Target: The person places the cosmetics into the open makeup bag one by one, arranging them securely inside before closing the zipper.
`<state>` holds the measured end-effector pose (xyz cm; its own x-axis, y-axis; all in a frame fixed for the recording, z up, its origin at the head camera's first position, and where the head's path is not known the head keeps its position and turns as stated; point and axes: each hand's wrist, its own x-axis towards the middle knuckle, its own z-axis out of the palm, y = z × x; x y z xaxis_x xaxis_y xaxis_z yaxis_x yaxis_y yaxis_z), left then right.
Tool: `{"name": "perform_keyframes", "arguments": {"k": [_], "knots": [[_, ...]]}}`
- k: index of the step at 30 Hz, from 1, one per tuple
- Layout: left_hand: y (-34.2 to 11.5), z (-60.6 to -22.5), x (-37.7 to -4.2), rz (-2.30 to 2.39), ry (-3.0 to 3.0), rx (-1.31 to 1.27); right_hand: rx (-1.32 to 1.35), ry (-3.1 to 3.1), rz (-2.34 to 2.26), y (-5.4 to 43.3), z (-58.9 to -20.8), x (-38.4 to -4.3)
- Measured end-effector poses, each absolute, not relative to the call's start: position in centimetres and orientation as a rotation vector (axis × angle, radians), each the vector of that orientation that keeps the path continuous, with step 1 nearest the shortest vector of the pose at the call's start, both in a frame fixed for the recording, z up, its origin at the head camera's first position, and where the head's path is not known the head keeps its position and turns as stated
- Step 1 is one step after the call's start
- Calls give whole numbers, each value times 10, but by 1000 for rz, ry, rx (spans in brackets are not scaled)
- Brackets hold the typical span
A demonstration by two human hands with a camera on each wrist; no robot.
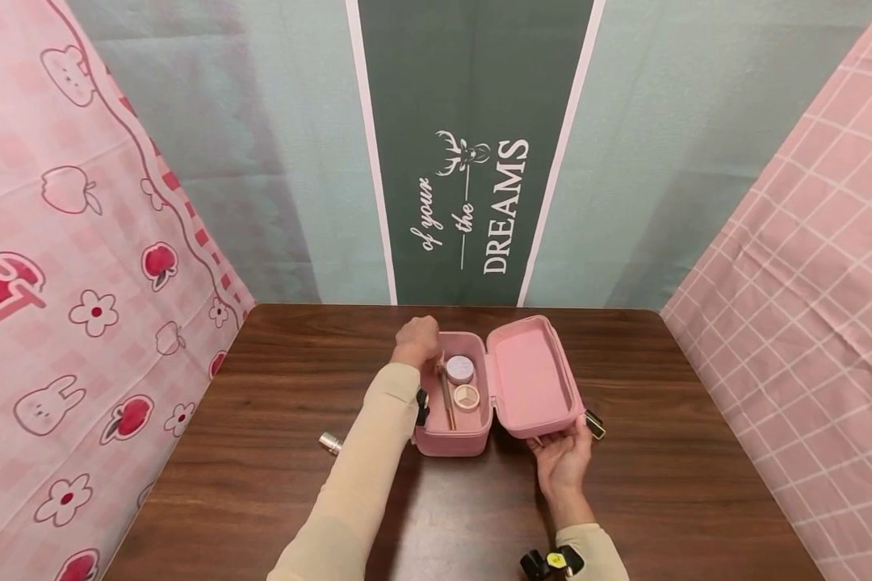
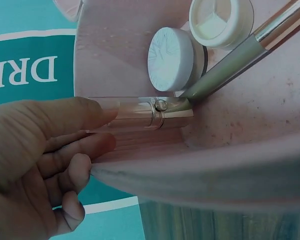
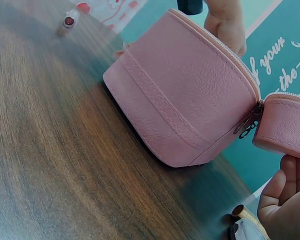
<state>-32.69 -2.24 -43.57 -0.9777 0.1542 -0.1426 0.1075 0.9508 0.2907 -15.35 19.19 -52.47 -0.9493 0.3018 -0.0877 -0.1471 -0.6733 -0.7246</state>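
Note:
A pink zip case (image 1: pixel 452 444) stands unzipped on the table, its lid (image 1: pixel 534 375) folded out to the right. At the case's far left corner my left hand (image 1: pixel 417 339) reaches in; in the left wrist view its thumb and forefinger pinch a rose-gold lipstick tube (image 2: pixel 140 114). Beside that lie a slim tube with a rose-gold end (image 2: pixel 225 67), a round white-lidded jar (image 2: pixel 171 59) and a round pot with a three-part top (image 2: pixel 215 22). My right hand (image 1: pixel 563 460) holds the lid at its near right corner, with some fingers underneath.
A small silver-capped tube (image 1: pixel 330 442) lies left of the case on the wooden table (image 1: pixel 262 500). Right of the lid, partly behind my hand, is a black-and-gold item (image 1: pixel 594 424); a gold tube (image 3: pixel 240 212) shows near it. Cloth hangings surround the table.

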Motion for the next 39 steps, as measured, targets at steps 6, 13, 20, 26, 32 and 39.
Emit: {"name": "perform_keyframes", "arguments": {"k": [6, 13, 20, 26, 32, 39], "knots": [[-28, -442, -322, 613, 2947, 236, -272, -1112, 2661, 193, -524, -153], [-34, -446, -319, 769, 2954, 304, -331, -1122, 2658, 192, -525, -153], [-35, -441, -320, 728, 2984, 331, -314, -1148, 2648, 191, -525, -152], [-35, -439, -320, 747, 2968, 306, -368, -1127, 2647, 190, -524, -153], [-34, -439, -321, 702, 2979, 320, -363, -1129, 2649, 191, -524, -154], [-31, -439, -322, 591, 2996, 346, -338, -1156, 2633, 191, -524, -154]]}}
